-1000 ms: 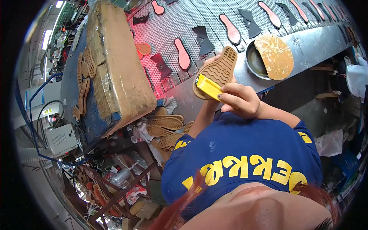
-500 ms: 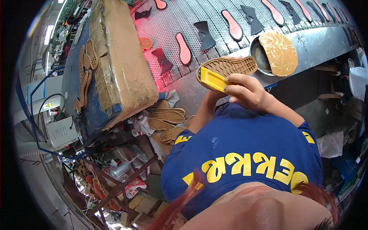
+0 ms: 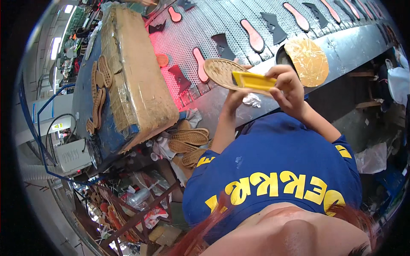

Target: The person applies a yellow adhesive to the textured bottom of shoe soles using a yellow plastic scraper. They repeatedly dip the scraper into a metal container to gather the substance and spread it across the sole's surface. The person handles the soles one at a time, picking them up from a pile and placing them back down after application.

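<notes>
A tan rubber shoe sole [image 3: 220,71] is tilted above the front ledge of the workbench. My left hand [image 3: 236,97] grips it from below and behind, with most of the fingers hidden by the sole. My right hand [image 3: 290,85] pinches a flat yellow brush [image 3: 256,80] by its right end. The brush lies against or just over the sole's right part; its underside is hidden, so I cannot tell whether they touch. Just below the sole, a crumpled white wad [image 3: 252,100] sits on the metal ledge.
Pink-topped insoles [image 3: 253,35] and black upper pieces [image 3: 273,29] lie in rows on the mesh conveyor [image 3: 230,21]. A round pan [image 3: 282,57] with a tan board [image 3: 308,62] stands to the right. A taped carton [image 3: 141,72] and more soles [image 3: 190,137] are at left. Another person's hand [image 3: 147,2] shows at the far edge.
The sole has tipped and shifted left and up in my left hand. My right hand has turned and risen with the brush. A white wad and another person's hand have come into view.
</notes>
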A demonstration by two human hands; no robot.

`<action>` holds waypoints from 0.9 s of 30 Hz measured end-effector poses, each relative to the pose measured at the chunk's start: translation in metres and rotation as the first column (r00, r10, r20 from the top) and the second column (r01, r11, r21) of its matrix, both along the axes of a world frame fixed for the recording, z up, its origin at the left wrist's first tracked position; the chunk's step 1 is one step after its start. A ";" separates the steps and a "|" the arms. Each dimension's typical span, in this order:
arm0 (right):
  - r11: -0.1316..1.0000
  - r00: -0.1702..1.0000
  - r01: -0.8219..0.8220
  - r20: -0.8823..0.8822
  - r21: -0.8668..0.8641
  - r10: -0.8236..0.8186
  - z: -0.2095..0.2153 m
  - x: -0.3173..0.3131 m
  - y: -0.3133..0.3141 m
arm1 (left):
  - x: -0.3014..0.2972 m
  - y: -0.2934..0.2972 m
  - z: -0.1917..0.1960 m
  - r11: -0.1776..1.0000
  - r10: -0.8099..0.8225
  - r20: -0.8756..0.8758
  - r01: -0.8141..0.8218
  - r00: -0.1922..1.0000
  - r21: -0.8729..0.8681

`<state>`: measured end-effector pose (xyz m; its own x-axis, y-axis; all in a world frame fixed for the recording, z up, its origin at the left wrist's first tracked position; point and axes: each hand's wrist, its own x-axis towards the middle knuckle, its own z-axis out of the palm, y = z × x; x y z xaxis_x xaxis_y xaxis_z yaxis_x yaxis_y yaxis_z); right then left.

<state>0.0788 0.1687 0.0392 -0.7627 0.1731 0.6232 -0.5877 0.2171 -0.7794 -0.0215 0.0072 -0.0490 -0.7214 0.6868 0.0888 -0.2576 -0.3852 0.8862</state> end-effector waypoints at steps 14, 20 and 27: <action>0.920 0.942 0.336 -0.100 0.201 -0.322 -0.019 -0.044 -0.008 | -0.002 0.004 0.053 0.956 -0.168 0.360 0.063 0.918 0.285; 0.972 0.983 0.157 0.071 0.173 -0.171 -0.015 -0.031 -0.016 | -0.005 0.000 0.038 0.935 -0.201 0.455 0.031 0.868 0.354; 0.927 0.976 0.175 0.065 0.331 -0.208 -0.024 -0.040 -0.012 | -0.008 -0.002 0.036 0.923 -0.260 0.551 0.036 0.793 0.384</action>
<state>0.0392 0.1563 0.0150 -0.7944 0.1246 0.5945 -0.4351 0.5663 -0.7000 -0.0293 0.0047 -0.0128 -0.6015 0.7959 -0.0680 -0.7570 -0.5408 0.3667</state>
